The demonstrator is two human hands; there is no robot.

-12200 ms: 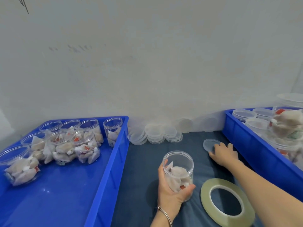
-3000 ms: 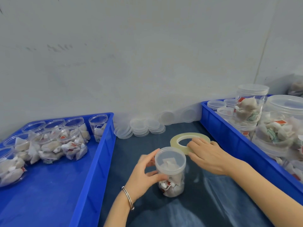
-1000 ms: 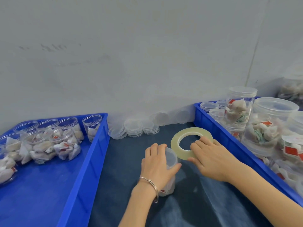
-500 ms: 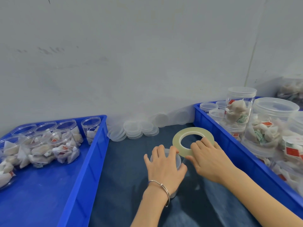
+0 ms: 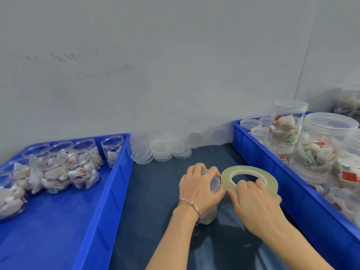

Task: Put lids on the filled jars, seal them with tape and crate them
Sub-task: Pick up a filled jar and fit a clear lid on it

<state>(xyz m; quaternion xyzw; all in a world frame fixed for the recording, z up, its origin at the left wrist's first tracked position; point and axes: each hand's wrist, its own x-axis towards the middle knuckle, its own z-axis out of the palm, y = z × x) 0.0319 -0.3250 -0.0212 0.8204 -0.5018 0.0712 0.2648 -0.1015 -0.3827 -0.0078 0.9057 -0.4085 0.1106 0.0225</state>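
Observation:
A clear lidded jar [image 5: 211,215] filled with white packets stands on the dark cloth between two blue crates. My left hand [image 5: 198,189] grips its lid from above and hides most of the jar. My right hand [image 5: 253,203] holds the yellowish tape roll [image 5: 249,177] by its near edge, level with the lid and touching the jar's right side. Open filled jars [image 5: 81,170] stand in the left crate [image 5: 116,180]. Sealed jars [image 5: 327,145] are piled in the right crate [image 5: 272,172].
Stacks of clear loose lids [image 5: 161,151] lie along the wall behind the cloth, some leaning on it. The near half of the left crate's floor shows bare blue plastic. More filled jars [image 5: 348,104] sit at the far right corner.
My left hand has turned on the lid, fingers now curled round its far rim. The tape roll and my right hand have closed in against the jar's right side.

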